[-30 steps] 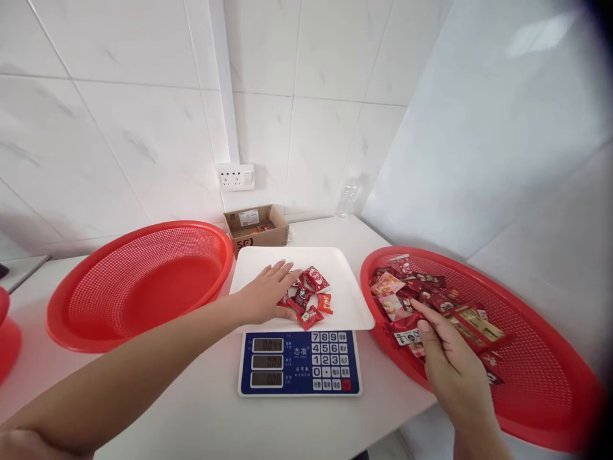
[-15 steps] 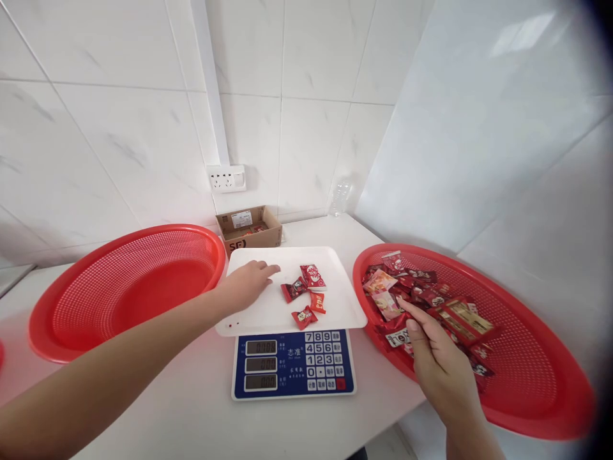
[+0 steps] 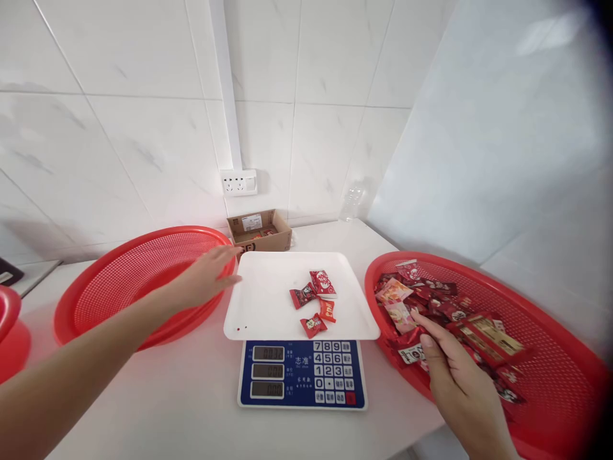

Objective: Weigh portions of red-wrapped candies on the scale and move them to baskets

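My left hand (image 3: pixel 204 284) hovers over the near rim of the red mesh basket (image 3: pixel 119 291) on the left. Its fingers are held together and slightly cupped, palm down; what is under them is hidden. A few red-wrapped candies (image 3: pixel 316 301) lie on the white tray (image 3: pixel 263 300) of a blue-panelled scale (image 3: pixel 301 374). My right hand (image 3: pixel 454 377) lies flat, fingers stretched out, on the pile of wrapped candies (image 3: pixel 431 300) inside the red basket (image 3: pixel 550 390) on the right.
A small open cardboard box (image 3: pixel 261 231) stands against the tiled wall behind the scale. A wall socket (image 3: pixel 238 182) is above it and a clear plastic bottle (image 3: pixel 352 201) is in the corner. Another red container (image 3: pixel 7 319) shows at the far left edge.
My left hand has left the candies on the tray and moved left over the basket rim. Fewer candies lie on the tray. My right hand has stayed in the right basket.
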Demonstrator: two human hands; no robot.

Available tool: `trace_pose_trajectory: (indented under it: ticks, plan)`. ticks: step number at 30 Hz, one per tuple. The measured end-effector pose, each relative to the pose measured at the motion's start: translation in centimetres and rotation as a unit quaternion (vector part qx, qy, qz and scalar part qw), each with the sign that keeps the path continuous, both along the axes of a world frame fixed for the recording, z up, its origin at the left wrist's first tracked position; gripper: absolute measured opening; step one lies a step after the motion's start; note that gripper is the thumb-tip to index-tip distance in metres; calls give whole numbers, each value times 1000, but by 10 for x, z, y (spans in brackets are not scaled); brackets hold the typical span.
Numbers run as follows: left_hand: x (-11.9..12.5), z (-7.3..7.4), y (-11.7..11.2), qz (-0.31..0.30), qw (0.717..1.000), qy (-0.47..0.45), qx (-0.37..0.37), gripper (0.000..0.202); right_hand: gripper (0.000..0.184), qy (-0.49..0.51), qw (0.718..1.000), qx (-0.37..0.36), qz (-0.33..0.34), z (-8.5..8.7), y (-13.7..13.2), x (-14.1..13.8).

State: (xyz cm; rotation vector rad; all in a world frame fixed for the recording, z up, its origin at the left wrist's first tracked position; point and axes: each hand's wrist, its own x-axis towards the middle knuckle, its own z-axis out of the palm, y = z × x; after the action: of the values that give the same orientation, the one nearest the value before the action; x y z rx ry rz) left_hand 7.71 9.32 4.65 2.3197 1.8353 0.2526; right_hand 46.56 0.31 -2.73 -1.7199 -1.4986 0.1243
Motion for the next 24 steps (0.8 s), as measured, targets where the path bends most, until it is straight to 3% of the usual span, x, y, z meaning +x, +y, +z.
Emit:
trace_pose_trajectory:
  ticks: [3,6,8,11,14,19,24]
  plan:
    - [52,-8,-7,-106,994,-9,-36,77,42,-7,1000,-9,17,1,0,3]
    - [102,-19,-7,-244,968,-6,-62,89,41,3,1000,-3,17,0,0,3]
    - [125,-28,0,-297,953,13,-55,93,41,8,1000,0,16,-1,0,2]
    - [146,-41,16,-315,947,61,-24,92,43,10,1000,-7,22,1,0,0]
    - [153,-48,25,-314,946,83,7,76,44,10,1000,-11,27,4,0,-1]
    - [159,-47,21,-312,941,106,77,59,44,4,1000,-13,28,-1,1,1]
    - [166,-46,22,-298,941,130,98,42,43,10,999,-7,32,-8,5,4]
